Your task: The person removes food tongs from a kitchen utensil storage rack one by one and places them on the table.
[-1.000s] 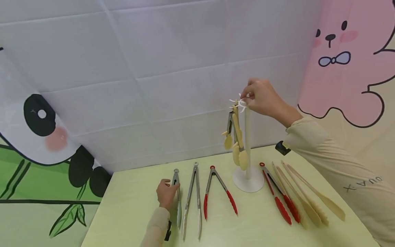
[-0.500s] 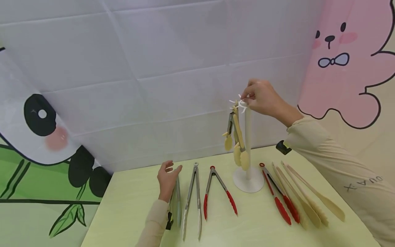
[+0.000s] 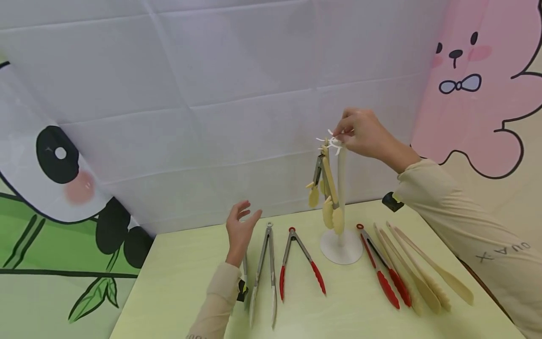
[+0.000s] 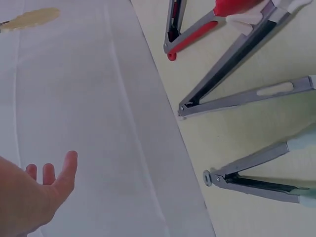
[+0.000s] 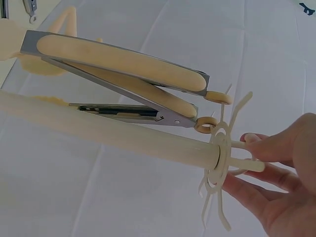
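Observation:
My right hand (image 3: 360, 134) pinches the top of a white hook stand (image 3: 341, 188). In the right wrist view, its thumb and fingers hold the white hook ring (image 5: 217, 168) by a prong at the pole's end. From the hooks hang yellow-tipped tongs (image 3: 330, 188), with loops over the prongs. My left hand (image 3: 241, 230) is raised near the table's back edge, holding nothing, its fingers loosely bent and spread. Nearest to it lie pale green-tipped tongs (image 4: 256, 163), mostly hidden behind that arm in the head view.
White-tipped tongs (image 3: 271, 263) and red-tipped tongs (image 3: 292, 249) lie spread in the middle of the table (image 3: 169, 292). Right of the stand are another pair of red-tipped tongs (image 3: 377, 263) and several beige tongs (image 3: 423, 278). A white sheet (image 3: 254, 94) hangs behind.
My left hand has moved off the pale green-tipped tongs, rising up and to the right, and its fingers have opened. The right hand keeps its hold on the stand's top.

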A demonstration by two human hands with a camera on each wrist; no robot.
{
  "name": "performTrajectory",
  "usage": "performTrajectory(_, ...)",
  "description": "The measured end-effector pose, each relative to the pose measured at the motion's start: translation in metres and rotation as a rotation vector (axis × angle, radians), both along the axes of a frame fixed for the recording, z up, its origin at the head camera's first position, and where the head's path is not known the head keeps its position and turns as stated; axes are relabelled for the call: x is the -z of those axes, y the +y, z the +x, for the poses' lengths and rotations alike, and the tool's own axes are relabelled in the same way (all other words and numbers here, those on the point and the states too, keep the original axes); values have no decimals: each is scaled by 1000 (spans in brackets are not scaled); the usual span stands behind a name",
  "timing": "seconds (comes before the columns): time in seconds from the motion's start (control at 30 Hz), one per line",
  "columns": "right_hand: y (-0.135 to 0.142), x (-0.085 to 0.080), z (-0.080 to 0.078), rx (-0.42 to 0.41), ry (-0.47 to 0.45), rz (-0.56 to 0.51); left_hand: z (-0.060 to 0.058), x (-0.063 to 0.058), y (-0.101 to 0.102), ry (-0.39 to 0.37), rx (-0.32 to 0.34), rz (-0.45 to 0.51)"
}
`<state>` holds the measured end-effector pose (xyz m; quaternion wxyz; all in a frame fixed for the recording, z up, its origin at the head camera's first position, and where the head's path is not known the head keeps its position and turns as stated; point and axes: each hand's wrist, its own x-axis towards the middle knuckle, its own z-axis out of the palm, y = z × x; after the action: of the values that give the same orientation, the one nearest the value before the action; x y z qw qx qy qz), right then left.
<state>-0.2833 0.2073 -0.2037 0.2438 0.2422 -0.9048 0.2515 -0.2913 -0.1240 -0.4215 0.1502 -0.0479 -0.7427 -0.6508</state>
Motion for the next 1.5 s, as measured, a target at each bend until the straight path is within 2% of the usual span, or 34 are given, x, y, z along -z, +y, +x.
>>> performTrajectory(0.3, -5, -3, -4, 16, -3, 16, 9, -40, 22, 53, 112, 51)
performTrajectory(0.4, -6, -2, -5, 28, -8, 16, 2, -40, 27, 70, 136, 59)
performTrajectory(0.57, -8, -1, -9, 44, -7, 17, -13, -32, 35, 92, 148, 47)
performTrajectory(0.67, -9, -1, -11, 50, -4, 18, -17, -33, 39, 105, 166, 45)
performTrajectory(0.73, -10, -1, -12, 53, -2, 20, -17, -37, 41, 109, 185, 47)
performTrajectory(0.97, -11, -1, -16, 61, -13, 18, -6, -66, 52, 118, 293, 56)
performTrajectory(1.03, -11, -1, -16, 66, -17, 17, -5, -70, 55, 127, 316, 63)
performTrajectory(1.17, -12, -3, -15, 69, -12, 9, -10, -69, 62, 138, 355, 76)
performTrajectory(1.33, -14, -3, -15, 70, -13, 11, -21, -55, 70, 163, 363, 46)
performTrajectory(1.5, -15, -3, -15, 72, -6, 17, -20, -55, 83, 166, 383, 36)
